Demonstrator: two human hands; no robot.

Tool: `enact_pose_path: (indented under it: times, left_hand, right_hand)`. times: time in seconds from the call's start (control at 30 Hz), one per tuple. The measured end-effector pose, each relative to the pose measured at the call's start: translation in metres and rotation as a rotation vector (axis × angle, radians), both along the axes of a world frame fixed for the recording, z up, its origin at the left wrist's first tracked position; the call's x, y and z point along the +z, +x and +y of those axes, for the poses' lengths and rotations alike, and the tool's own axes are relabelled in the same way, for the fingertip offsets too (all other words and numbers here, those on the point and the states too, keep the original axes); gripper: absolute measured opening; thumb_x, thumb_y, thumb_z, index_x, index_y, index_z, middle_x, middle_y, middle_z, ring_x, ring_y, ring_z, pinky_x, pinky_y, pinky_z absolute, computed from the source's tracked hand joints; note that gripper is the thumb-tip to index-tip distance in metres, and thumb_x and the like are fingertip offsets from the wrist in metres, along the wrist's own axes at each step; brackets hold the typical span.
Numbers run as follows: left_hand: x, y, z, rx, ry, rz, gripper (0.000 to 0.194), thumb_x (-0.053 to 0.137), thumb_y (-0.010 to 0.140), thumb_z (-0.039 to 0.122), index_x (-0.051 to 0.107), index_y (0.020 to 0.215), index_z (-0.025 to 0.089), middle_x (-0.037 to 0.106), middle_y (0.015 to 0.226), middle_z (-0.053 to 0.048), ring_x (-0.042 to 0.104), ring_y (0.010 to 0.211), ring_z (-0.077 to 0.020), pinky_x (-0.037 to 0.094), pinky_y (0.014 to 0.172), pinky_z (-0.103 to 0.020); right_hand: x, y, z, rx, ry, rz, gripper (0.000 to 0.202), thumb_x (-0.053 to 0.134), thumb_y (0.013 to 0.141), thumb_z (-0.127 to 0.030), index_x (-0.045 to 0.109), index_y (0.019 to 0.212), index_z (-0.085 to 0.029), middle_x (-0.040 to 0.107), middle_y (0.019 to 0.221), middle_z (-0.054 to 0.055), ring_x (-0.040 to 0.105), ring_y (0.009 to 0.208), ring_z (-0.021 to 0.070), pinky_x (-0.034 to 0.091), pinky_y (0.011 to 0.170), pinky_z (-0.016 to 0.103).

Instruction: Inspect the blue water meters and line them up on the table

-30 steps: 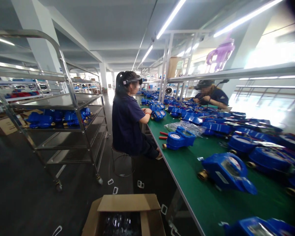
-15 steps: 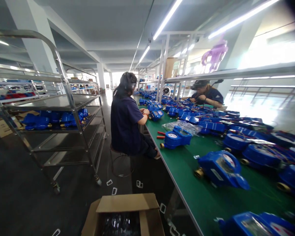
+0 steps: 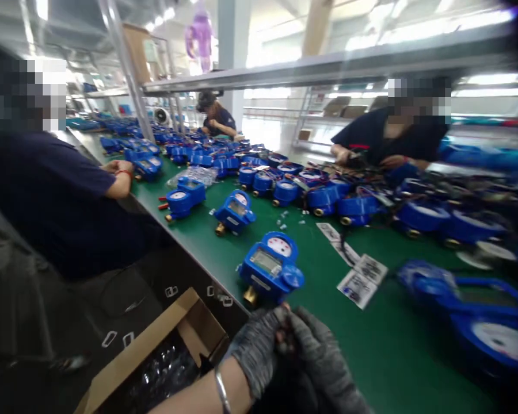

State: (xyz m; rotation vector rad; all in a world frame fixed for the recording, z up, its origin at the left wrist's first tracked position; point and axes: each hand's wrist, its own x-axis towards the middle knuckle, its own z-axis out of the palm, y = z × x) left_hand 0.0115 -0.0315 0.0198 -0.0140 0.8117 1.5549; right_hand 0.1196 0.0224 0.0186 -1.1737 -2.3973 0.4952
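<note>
In grey gloves with bare fingertips, my left hand and my right hand meet at the table's near edge. Fingers of both are curled together at the tips, and whatever is between them is too blurred and dark to name. A silver bangle circles my left wrist. Just beyond the fingertips stands a blue water meter with a white dial, a display window and a brass fitting. Another blue meter sits farther off along the edge.
The green tabletop carries printed label sheets, a plastic bag and rows of meters with wires. A large meter lies at right. An open carton is below left. Co-workers sit at left and across the table.
My view has swung right and down toward the table. Both my gloved hands have come into view, and another co-worker shows across the table.
</note>
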Motion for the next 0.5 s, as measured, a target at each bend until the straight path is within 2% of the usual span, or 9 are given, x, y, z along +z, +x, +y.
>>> enact_pose_path:
  times: [0.1,0.2,0.33,0.5]
  left_hand:
    - [-0.006,-0.009,-0.004,-0.04,-0.024,0.067,0.046,0.089,0.057,0.044,0.057,0.065,0.013,0.052,0.054,0.004,0.047,0.047,-0.0069,0.037,0.047,-0.02]
    - [-0.001,-0.02,-0.009,-0.054,-0.064,0.119,0.051,0.091,0.052,0.046,0.052,0.059,0.014,0.046,0.048,0.006,0.037,0.041,-0.0034,0.027,0.041,-0.017]
    - [0.008,-0.025,-0.007,-0.086,-0.103,0.113,0.052,0.093,0.045,0.041,0.05,0.059,0.015,0.047,0.05,0.006,0.034,0.041,-0.0023,0.024,0.039,-0.016]
    - [0.006,-0.027,-0.003,-0.102,-0.118,0.124,0.048,0.092,0.045,0.035,0.051,0.059,0.015,0.044,0.047,0.007,0.032,0.04,-0.0019,0.024,0.039,-0.016]
  right_hand:
    - [0.007,-0.006,-0.006,0.099,0.159,0.006,0.015,0.058,0.083,-0.032,0.067,0.077,-0.022,0.068,0.072,0.006,0.062,0.063,0.0226,0.048,0.057,0.031]
    - [0.015,-0.012,-0.013,0.21,0.361,-0.002,0.009,0.061,0.079,-0.028,0.064,0.074,-0.022,0.065,0.066,0.005,0.058,0.055,0.022,0.041,0.051,0.032]
    - [0.013,-0.01,-0.015,0.235,0.344,-0.01,0.013,0.062,0.085,-0.033,0.064,0.086,-0.02,0.066,0.073,0.004,0.059,0.061,0.0218,0.041,0.057,0.032]
    - [0.006,-0.005,-0.012,0.266,0.33,0.025,0.017,0.058,0.091,-0.035,0.063,0.086,-0.02,0.066,0.072,0.005,0.06,0.062,0.0199,0.041,0.059,0.03]
